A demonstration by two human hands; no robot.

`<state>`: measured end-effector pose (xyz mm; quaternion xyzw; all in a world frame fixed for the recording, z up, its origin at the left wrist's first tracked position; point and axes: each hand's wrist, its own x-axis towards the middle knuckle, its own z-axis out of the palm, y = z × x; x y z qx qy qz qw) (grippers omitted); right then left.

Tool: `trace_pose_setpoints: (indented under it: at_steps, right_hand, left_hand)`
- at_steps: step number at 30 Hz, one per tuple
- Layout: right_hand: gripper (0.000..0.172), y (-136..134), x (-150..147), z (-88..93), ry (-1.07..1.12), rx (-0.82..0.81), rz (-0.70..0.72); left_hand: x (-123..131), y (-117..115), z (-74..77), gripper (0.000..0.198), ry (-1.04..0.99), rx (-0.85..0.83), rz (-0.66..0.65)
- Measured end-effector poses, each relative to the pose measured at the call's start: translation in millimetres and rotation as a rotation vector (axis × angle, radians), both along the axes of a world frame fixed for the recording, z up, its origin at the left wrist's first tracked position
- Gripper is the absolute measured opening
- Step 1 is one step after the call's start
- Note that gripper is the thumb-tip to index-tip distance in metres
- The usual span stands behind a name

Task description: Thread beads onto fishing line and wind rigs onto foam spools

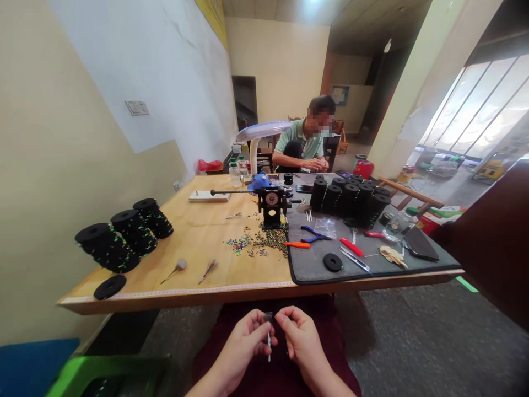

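Note:
My left hand (243,343) and my right hand (301,337) meet over my lap, below the front edge of the wooden table (194,231). Both pinch a small dark piece (268,317) between fingertips, and a thin white stick (269,345) hangs down from it. Fingers of both hands are curled closed around this small item. On the table ahead lie a heap of small beads and metal bits (264,241) and a black hand-crank winder (272,207).
Black spools (124,234) stand at the table's left, more spools (351,199) on a grey mat (330,259) with pliers, cutters and a black disc. A lamp (260,135) stands at the back. Another person sits at the far end. A green bin is at lower left.

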<state>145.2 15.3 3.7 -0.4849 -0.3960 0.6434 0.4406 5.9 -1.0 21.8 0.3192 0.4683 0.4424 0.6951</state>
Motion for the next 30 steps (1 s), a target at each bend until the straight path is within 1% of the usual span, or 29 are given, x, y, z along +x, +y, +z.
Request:
trace_pose_setpoints:
  at_steps: [3,6,10,14,18,24,27,30]
  right_hand:
    - [0.046,0.6,-2.7,-4.0,-0.008,0.004,0.019]
    - [0.046,0.6,-3.4,-5.2,-0.022,0.022,0.025]
    - [0.045,-0.5,-3.0,-1.3,-0.072,0.045,0.018]
    - [0.043,-1.4,-2.9,1.7,-0.102,0.085,0.025]
    - [0.042,-1.3,-3.5,-0.3,-0.078,0.102,0.036]
    - [0.041,-1.3,-4.7,-2.0,-0.022,0.075,0.013]
    - [0.041,-1.6,-3.8,-2.0,-0.022,0.061,0.026]
    - [0.041,-2.5,-1.8,-2.8,-0.024,0.051,0.031]
  left_hand:
    - [1.7,-0.4,-0.6,0.027,0.053,0.046,-0.018]
    - [2.5,-0.4,-2.9,0.028,0.139,0.14,-0.034]
    - [3.7,-1.1,-3.2,0.031,0.258,0.225,-0.011]
    - [5.9,-2.3,-1.2,0.033,0.282,0.249,-0.006]
    - [8.0,-2.4,1.4,0.034,0.238,0.223,-0.013]
    - [7.3,-1.9,2.9,0.026,0.021,0.064,-0.001]
    - [5.6,-1.6,0.5,0.025,0.023,0.026,-0.034]
    - [4.3,-1.0,-2.3,0.025,0.047,0.018,0.0]
